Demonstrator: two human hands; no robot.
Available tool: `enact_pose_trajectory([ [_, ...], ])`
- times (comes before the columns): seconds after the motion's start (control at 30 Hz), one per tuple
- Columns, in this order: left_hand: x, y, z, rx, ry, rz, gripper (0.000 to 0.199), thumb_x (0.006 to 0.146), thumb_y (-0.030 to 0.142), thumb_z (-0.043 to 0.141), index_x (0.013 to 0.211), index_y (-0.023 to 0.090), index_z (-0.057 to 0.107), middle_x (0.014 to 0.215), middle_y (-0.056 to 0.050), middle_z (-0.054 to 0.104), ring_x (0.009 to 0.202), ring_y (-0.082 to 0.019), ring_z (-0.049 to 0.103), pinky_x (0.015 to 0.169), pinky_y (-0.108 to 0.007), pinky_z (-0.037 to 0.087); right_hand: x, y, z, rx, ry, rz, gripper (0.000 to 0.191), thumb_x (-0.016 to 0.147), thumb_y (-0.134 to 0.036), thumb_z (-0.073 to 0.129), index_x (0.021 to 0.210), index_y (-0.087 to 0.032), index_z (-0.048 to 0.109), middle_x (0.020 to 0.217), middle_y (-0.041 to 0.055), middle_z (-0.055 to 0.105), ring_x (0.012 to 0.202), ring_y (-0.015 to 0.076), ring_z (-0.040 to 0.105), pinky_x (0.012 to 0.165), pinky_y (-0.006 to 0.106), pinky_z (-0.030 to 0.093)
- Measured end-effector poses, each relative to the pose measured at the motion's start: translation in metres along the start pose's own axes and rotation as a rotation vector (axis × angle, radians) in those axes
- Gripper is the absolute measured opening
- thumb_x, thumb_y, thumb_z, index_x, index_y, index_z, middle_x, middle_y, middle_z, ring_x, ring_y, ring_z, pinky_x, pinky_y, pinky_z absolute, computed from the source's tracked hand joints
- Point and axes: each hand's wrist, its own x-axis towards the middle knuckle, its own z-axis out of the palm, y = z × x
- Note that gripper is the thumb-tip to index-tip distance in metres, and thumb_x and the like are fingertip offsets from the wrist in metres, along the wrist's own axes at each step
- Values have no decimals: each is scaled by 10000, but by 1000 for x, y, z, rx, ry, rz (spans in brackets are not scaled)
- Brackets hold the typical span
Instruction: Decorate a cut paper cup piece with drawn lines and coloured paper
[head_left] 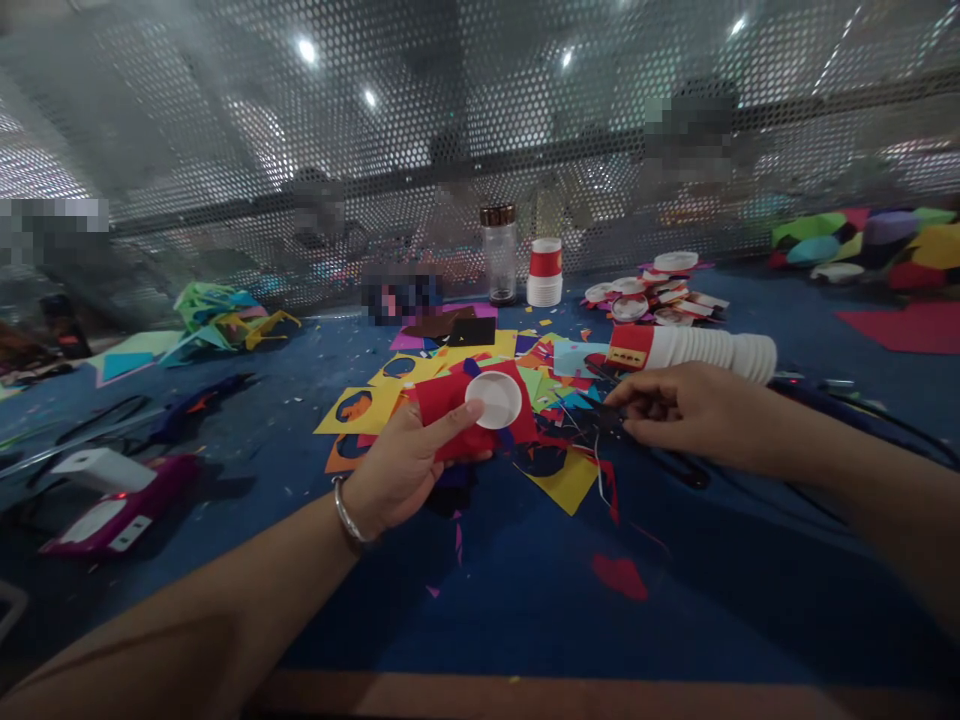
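Observation:
In the head view, my left hand (pixel 420 450) is closed on red paper (pixel 442 395) near the middle of the table. Its thumb presses a white round cup base (pixel 495 400) flat against the paper. Dark blue paper bits (pixel 471 367) stick out at the base's edge. To the right, my right hand (pixel 664 405) has its fingers curled at dark scissors (pixel 600 415), which are low over the scraps and partly hidden by the fingers. Just behind that hand lies a stack of paper cups (pixel 697 350) on its side. Yellow sheets with cut-out holes (pixel 345 405) spread under and beside the left hand.
A glass bottle (pixel 499 255) and an upright cup stack (pixel 545 272) stand at the back by a perforated metal screen (pixel 420 130). Cut cup pieces (pixel 652 295) are heaped nearby. On the left are a purple power strip (pixel 124 510), cables and a blue glue gun (pixel 195 405).

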Motion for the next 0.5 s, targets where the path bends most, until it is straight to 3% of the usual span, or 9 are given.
enact_pose_trajectory([
  [0.17,-1,-1,0,-16,-22,24,306,678,325,897,903,164,765,853,-41,763,713,-148,689,607,-245,610,1,-5,-1,87,94,17,235,709,-439,679,746,-208,702,654,24,651,600,166,546,599,323,408],
  [0.37,-5,1,2,-11,-93,10,271,709,330,879,892,162,773,879,-50,773,705,-134,688,617,-230,603,-2,-15,10,614,186,144,334,646,-481,816,770,-206,672,696,-5,631,616,129,547,572,261,433],
  [0.5,-7,2,4,-18,-94,-7,282,666,333,905,852,161,783,854,-55,773,698,-143,694,607,-229,595,-2,-20,15,820,208,189,363,600,-455,884,754,-212,664,714,-16,635,613,110,543,562,237,444],
])
